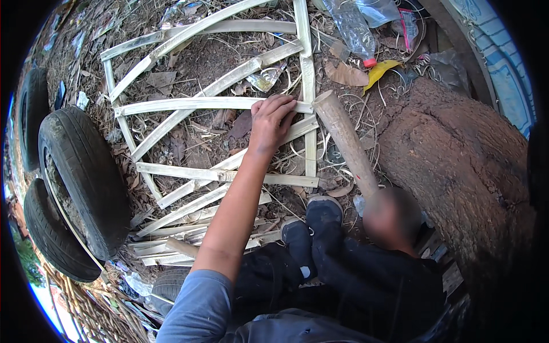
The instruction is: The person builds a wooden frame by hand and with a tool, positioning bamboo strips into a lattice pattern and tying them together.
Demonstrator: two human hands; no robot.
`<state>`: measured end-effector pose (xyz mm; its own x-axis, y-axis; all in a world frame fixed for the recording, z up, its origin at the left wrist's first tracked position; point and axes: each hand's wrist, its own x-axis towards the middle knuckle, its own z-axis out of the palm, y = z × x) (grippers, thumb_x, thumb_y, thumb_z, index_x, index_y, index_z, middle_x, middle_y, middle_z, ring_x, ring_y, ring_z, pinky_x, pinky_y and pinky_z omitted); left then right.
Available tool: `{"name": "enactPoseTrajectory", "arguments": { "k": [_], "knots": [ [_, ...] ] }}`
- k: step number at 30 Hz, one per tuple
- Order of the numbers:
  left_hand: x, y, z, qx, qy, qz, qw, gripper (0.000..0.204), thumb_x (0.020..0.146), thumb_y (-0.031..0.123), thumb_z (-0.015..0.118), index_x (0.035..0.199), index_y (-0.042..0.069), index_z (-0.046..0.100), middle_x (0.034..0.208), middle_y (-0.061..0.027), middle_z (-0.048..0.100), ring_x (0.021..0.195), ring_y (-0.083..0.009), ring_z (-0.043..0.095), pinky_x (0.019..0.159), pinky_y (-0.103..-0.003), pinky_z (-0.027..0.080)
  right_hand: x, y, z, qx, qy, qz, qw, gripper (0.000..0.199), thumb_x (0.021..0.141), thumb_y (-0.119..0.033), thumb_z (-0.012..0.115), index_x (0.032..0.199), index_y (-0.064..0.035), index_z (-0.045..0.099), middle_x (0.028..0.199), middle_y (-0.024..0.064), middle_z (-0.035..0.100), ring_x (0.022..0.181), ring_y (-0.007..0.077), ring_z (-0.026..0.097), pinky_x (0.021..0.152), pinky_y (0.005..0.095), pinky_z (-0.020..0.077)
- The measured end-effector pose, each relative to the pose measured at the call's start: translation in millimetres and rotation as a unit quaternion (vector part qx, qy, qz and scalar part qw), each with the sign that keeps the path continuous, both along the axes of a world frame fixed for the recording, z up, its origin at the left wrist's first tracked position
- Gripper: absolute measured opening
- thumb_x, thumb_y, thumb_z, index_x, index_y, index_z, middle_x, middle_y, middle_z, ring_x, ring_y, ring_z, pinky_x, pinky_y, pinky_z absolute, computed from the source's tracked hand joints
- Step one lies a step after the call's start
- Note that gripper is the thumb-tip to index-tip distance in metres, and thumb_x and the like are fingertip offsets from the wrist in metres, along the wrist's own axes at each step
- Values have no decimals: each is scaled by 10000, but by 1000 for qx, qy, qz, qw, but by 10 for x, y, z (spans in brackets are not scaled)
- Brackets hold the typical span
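My left hand reaches forward over a frame of pale split bamboo strips laid on the ground. Its fingers are curled over a long bamboo strip near that strip's right end, beside an upright strip. Other strips cross beneath at a slant, such as a diagonal strip. To the right, a thick round wooden stick has its cut end close to the strip's tip. The stick's lower end runs into a blurred patch where my right hand grips it; the separate fingers are smeared.
Worn tyres stand at the left. More loose strips lie by my shoes. A large brown trunk fills the right side. A clear plastic bottle, a yellow leaf, shavings and litter lie at the back right.
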<state>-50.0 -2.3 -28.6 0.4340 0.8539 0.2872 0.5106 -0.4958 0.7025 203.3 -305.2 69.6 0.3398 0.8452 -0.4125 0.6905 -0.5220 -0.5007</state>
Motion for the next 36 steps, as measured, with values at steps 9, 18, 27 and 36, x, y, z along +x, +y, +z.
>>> {"name": "enactPoseTrajectory", "arguments": {
  "k": [9,18,27,36],
  "knots": [
    [-19,23,-10,10,-14,-3,1000,229,775,112,743,1002,104,713,1090,-12,690,1078,-194,618,892,-352,382,1,27,-14,-1,-3,8,1000,654,655,-217,756,1173,88,497,896,298,649,850,476,649,745,497,530],
    [-56,25,-52,15,-12,-5,1000,203,767,107,750,969,110,725,1068,-9,702,1072,-190,622,873,-351,382,-28,93,28,3,13,7,1000,610,654,-201,752,1141,78,512,879,281,649,838,473,650,733,488,527],
    [-52,-3,-44,7,-11,1,1000,191,763,112,754,953,119,734,1057,2,712,1067,-177,632,872,-347,385,-23,111,5,-13,28,4,1000,586,655,-201,747,1125,57,512,875,279,648,839,480,642,734,500,520],
    [-43,-11,-51,5,-2,9,1000,174,774,134,755,948,128,745,1047,8,719,1063,-170,635,887,-348,388,-61,89,-54,-24,-30,13,999,604,672,-229,748,1147,55,505,889,292,645,840,489,635,731,509,517]
  ]
}}
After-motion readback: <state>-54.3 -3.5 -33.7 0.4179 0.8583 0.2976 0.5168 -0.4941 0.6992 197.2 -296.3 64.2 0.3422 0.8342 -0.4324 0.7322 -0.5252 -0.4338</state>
